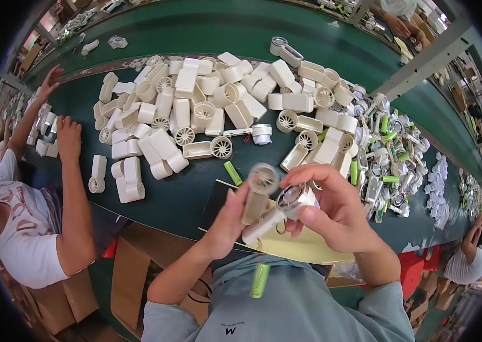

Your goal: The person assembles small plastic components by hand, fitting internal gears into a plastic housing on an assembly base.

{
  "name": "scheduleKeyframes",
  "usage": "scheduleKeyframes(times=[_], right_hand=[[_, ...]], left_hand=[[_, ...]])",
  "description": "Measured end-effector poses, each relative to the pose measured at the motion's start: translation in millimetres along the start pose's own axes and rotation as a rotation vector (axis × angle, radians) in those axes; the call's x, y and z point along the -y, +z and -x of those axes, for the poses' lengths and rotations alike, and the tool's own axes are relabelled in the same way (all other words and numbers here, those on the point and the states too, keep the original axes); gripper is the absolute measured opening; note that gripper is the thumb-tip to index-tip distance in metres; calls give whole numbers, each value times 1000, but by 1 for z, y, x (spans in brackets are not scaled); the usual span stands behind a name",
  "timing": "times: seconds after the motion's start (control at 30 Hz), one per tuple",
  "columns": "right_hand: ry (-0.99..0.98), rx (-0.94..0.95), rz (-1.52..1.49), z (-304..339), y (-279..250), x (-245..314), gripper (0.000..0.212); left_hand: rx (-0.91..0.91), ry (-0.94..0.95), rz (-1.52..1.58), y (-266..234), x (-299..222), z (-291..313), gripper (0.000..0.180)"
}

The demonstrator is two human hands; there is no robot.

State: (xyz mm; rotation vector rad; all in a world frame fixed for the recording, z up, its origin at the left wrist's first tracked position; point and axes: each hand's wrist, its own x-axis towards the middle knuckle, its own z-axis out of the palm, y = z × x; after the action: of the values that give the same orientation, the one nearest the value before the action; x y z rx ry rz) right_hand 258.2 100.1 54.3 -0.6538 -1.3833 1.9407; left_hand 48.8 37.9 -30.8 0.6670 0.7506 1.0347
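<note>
My left hand [226, 225] is closed around a cream plastic handheld-fan shell [257, 199] with a round vented end. In my right hand [338, 214], fingers and thumb grip a fan motor assembly [297, 199] with a round silvery head and a pale stem. The two parts are close together over the table's near edge, the stem overlapping the shell's lower end. Below them, a green battery cell [260, 280] shows against my shirt; what supports it I cannot tell. Another green battery cell [232, 172] lies on the table just beyond my left hand.
Cream fan shells [186, 80] are heaped across the dark green table. To the right is a pile of fan assemblies [386, 165] with green cells, then crumpled white pieces [438, 188]. Yellow sheet [303, 245] lies under my hands. A co-worker's arm [72, 171] reaches in at left; metal post [423, 62] stands right.
</note>
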Motion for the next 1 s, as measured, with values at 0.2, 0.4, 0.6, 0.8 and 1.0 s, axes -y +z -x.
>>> scheduleKeyframes(times=[0.2, 0.4, 0.6, 0.8, 1.0], right_hand=[[-217, -215, 208, 11, -14, -15, 41], [-383, -249, 413, 17, -27, -23, 47], [-579, -183, 557, 12, -32, -24, 48], [-297, -484, 928, 7, -10, -45, 49], [-253, -233, 1051, 28, 46, -105, 40]], left_hand=[[345, -138, 302, -6, 21, 4, 86], [352, -134, 4, 5, 0, 19, 64], [232, -201, -124, 7, -8, 31, 37], [-74, -162, -87, -4, -12, 41, 31], [-222, 289, -255, -29, 22, 19, 38]])
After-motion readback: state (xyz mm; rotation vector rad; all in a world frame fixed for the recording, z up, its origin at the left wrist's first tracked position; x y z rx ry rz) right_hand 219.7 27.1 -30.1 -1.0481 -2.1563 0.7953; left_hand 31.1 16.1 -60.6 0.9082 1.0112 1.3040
